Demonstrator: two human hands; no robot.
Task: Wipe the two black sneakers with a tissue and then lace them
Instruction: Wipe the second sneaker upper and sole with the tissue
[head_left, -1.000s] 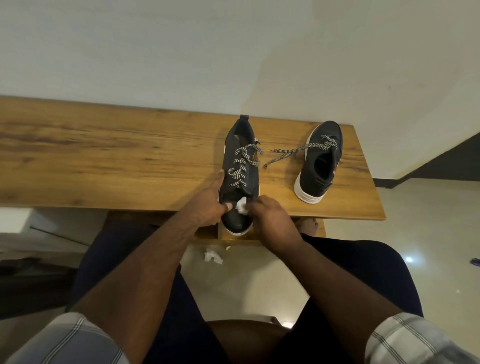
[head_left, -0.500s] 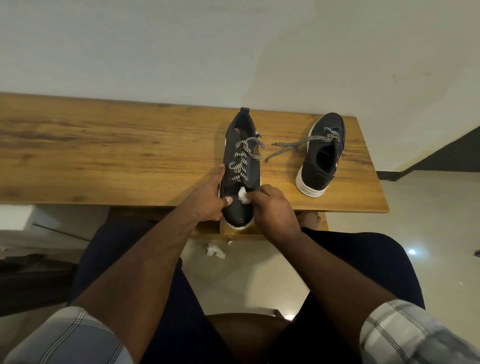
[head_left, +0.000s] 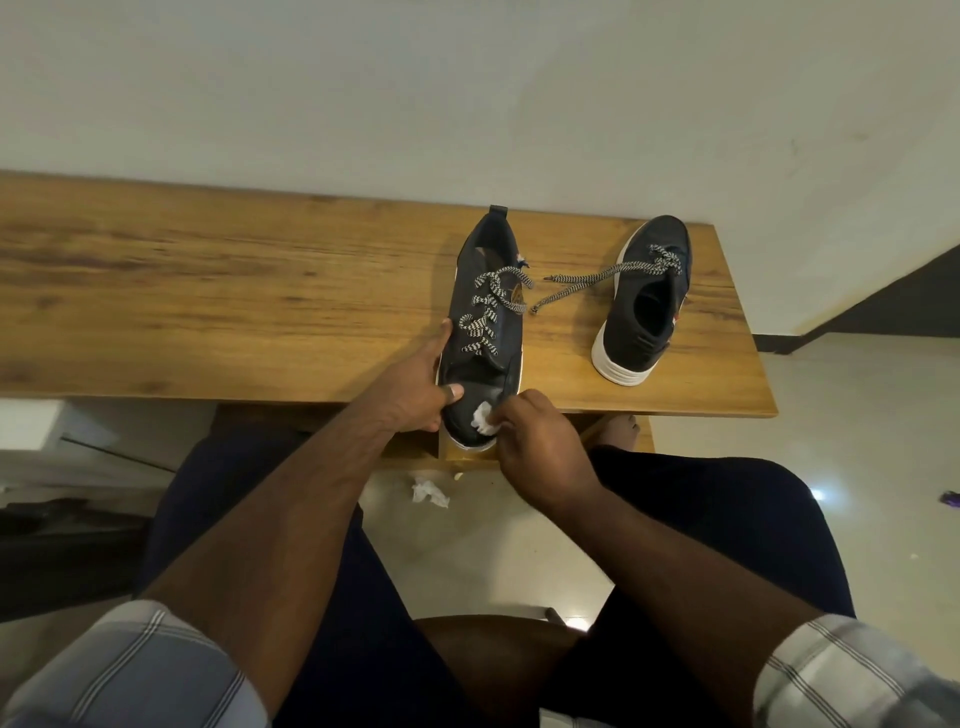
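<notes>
A black sneaker (head_left: 485, 291) with black-and-white laces lies on the wooden table (head_left: 208, 291), its toe hanging over the front edge toward me. My left hand (head_left: 415, 389) grips the toe's left side, thumb on top. My right hand (head_left: 540, 447) pinches a small white tissue (head_left: 483, 417) against the toe cap. The second black sneaker (head_left: 647, 306), white-soled, stands to the right with its heel toward me and its loose laces trailing left across the table.
A crumpled white tissue (head_left: 430, 491) lies on the tiled floor under the table edge. A white wall runs behind the table. My knees sit below the table front, and a bare foot (head_left: 618, 428) shows under the right part.
My right hand slid the tissue from near the laces down onto the toe cap. The left hand kept its hold on the toe. The camera view shifted slightly.
</notes>
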